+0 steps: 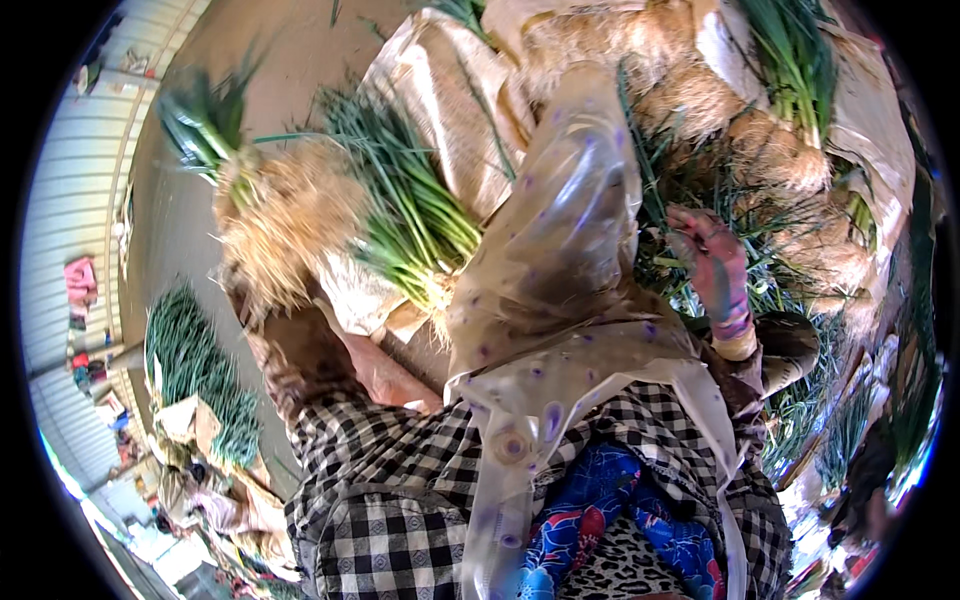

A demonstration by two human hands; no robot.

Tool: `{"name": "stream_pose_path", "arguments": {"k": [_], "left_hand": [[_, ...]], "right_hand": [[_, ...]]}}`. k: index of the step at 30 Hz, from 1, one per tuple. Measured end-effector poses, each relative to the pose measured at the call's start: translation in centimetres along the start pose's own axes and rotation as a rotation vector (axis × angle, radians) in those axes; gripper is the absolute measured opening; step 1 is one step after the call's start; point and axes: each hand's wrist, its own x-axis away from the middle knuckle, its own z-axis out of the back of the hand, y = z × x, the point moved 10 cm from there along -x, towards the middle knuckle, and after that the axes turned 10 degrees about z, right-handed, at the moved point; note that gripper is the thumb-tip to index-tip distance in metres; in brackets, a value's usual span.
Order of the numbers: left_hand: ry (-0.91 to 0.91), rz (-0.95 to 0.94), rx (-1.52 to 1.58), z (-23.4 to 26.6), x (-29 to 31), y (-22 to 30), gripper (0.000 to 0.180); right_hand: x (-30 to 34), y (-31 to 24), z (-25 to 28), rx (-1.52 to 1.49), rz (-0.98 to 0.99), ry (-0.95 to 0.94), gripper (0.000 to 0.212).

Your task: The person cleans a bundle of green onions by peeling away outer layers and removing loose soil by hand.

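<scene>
At the far left, a bunch of green onions (pixel 290 215) with a thick mat of pale roots stands out at the end of my left sleeve (pixel 290 350). Its green tops are blurred. The roots hide my left hand, which appears to hold the bunch from behind. My right hand (pixel 715 260), stained pink and purple, hovers over loose green leaves (pixel 675 280) right of my lap. Its fingers are slightly bent and apart, with nothing visible in them. Between my arms, another bunch of green onions (pixel 425 225) lies beside my leg, roots toward me.
A clear plastic apron (pixel 560 220) with purple spots covers my lap and leg. Root-covered onion bundles (pixel 770 150) and pale sacking (pixel 870 110) are heaped at the far right. Further left stands a large stack of green onions (pixel 195 370), with people (pixel 215 500) behind it.
</scene>
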Motion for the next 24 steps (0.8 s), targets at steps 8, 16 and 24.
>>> {"name": "stream_pose_path", "arguments": {"k": [8,16,24], "left_hand": [[0.57,-0.334,-0.335,17.2,5.0,11.7,0.033],[1.166,0.388,-1.343,34.2,2.4,-9.8,0.039],[1.157,0.869,-1.445,33.5,7.9,-25.9,0.045]], "right_hand": [[-0.7,0.4,-0.9,0.858,0.146,-0.193,0.021],[-2.2,-0.4,-1.3,0.787,0.175,-0.127,0.02],[-0.9,-1.2,4.7,0.681,0.092,0.088,0.019]]}}
